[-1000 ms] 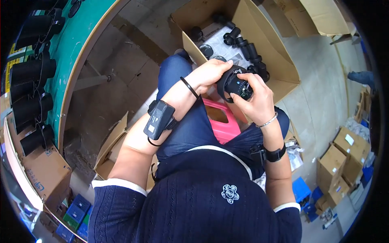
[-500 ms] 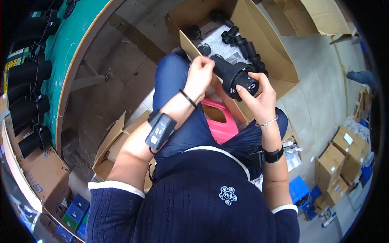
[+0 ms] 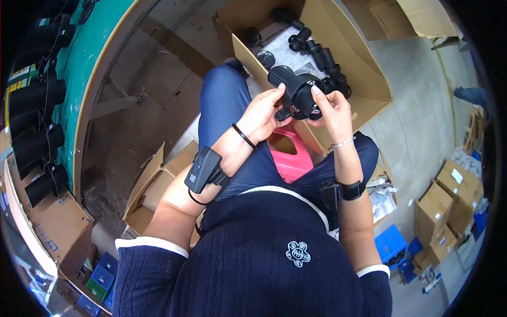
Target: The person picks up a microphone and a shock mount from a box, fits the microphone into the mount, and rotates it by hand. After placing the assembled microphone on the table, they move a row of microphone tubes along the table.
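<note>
My left hand (image 3: 262,112) grips a black housing (image 3: 297,89); my right hand (image 3: 336,112) pinches its end. Light, steady pressure seems best.

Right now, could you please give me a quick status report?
Left hand and right hand gripping black fixture; open carton just beyond; pink plastic object below.

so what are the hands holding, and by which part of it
A black cylindrical fitting: the left hand holds it by its side, the right hand by its wider end.
</note>
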Motion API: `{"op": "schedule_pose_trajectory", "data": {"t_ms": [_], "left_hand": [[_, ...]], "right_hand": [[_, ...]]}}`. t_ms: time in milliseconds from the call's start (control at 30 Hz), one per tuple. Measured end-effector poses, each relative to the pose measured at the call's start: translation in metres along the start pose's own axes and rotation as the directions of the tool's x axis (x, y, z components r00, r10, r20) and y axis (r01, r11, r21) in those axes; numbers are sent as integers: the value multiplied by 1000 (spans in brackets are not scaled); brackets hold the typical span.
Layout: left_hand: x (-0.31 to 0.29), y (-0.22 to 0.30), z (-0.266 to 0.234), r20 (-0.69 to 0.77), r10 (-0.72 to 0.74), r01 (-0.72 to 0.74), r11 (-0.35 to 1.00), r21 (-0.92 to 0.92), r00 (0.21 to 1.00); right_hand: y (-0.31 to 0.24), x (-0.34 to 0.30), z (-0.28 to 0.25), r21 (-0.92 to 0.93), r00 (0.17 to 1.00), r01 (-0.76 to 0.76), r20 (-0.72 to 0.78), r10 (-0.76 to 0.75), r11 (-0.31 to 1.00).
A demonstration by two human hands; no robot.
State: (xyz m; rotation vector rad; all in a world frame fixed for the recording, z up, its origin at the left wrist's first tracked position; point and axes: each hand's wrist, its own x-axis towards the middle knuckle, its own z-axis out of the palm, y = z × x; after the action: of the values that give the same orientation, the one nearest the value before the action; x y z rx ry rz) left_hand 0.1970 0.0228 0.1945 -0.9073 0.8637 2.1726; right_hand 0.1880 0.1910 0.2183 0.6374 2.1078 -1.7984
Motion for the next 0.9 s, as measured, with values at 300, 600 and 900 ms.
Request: {"op": "schedule_pose_trajectory", "data": {"t_ms": [300,600,900], "left_hand": [[16,-2,-7,-28,-52,50,998,-45,998],[9,21,11,483,356,-405,914,-4,800],[10,26,14,500,394,-495,865,82,771]], "right_hand": [[16,7,-4,141,998,-60,24,57,988],[50,8,-17,773,910,-393,404,92,497],[58,22,-10,747,858,-480,510,67,460]]}}
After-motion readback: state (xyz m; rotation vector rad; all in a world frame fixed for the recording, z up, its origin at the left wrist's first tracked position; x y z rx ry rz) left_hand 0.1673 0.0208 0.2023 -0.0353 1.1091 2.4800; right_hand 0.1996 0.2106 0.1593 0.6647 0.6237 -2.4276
